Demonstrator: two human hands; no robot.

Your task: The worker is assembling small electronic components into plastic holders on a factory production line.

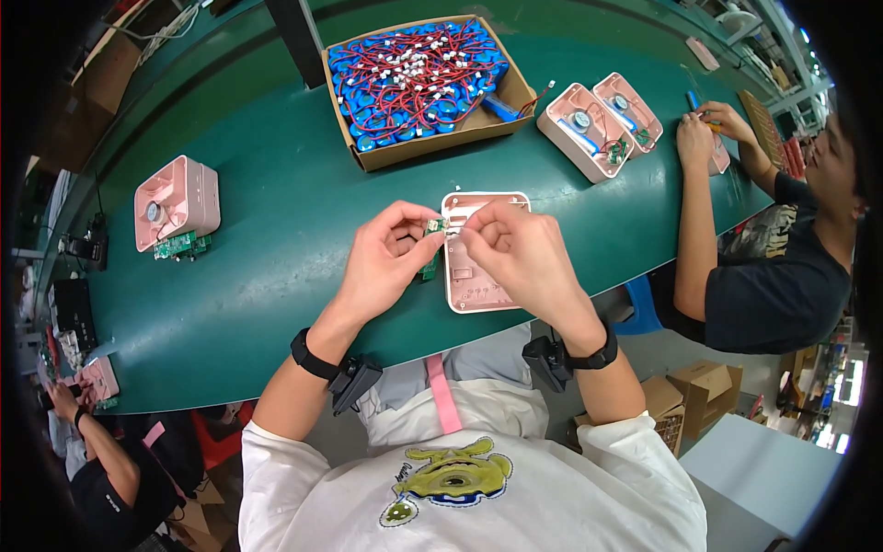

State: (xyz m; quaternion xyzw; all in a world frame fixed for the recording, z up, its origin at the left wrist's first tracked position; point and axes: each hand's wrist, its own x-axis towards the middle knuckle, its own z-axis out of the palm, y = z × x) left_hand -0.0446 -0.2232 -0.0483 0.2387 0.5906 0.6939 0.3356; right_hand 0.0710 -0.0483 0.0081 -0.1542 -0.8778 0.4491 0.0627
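Observation:
A pink plastic casing half (471, 262) with a white rim lies on the green table in front of me, its hollow inside facing up. Over its left edge, my left hand (391, 253) pinches a small green circuit board (430, 269) between thumb and fingers. Close beside it, my right hand (520, 250) is held above the casing, thumb and index finger pressed together by the board's edge. Whatever that pinch holds is too small and covered to make out. The right hand hides much of the casing's right side.
An open cardboard box (405, 155) of blue battery cells with red wires stands beyond my hands. Pink casings with speakers lie at right (589, 138) and left (198, 198), the left one beside green boards (179, 247). Co-workers sit at right (782, 258) and lower left (120, 478).

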